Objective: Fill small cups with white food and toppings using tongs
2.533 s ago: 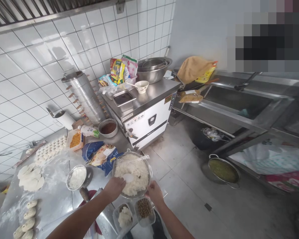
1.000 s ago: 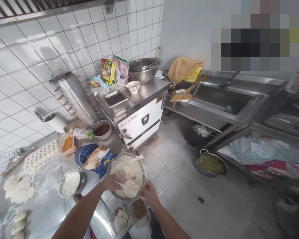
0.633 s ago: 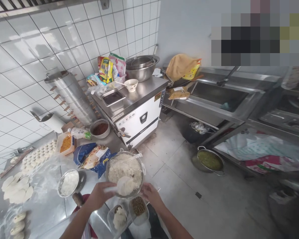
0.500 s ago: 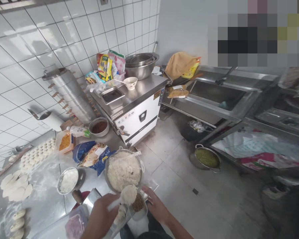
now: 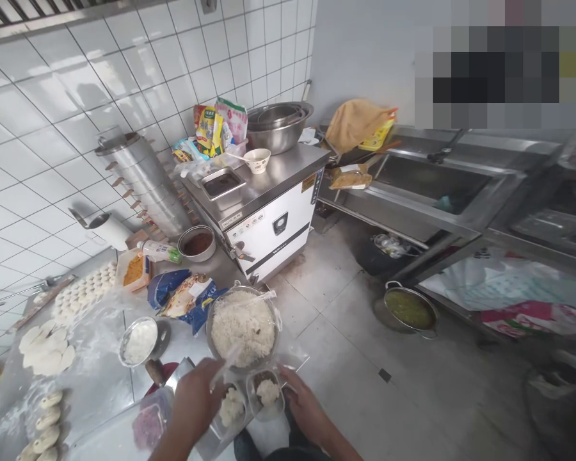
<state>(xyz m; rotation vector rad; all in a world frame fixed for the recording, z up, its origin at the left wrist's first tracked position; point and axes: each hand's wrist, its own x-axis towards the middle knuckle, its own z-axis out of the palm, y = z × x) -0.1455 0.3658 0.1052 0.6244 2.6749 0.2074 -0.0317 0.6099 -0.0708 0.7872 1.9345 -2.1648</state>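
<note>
My left hand grips a clear plastic rice spoon whose handle points up toward the big metal bowl of cooked rice. Just below that bowl sit two small clear containers: the left container holds rice, the right container now has a lump of rice on top of brown beans. My right hand rests against the right container's edge, steadying it.
A steel counter carries dough pieces, a small bowl of flour, snack bags and a tub with purple filling. A steel steamer cabinet stands behind, a sink at right, a pot of green mash on the floor.
My left hand scooped rice from the big bowl, carried it down and tipped it into the right container, covering the beans. The spoon is now empty and raised.
</note>
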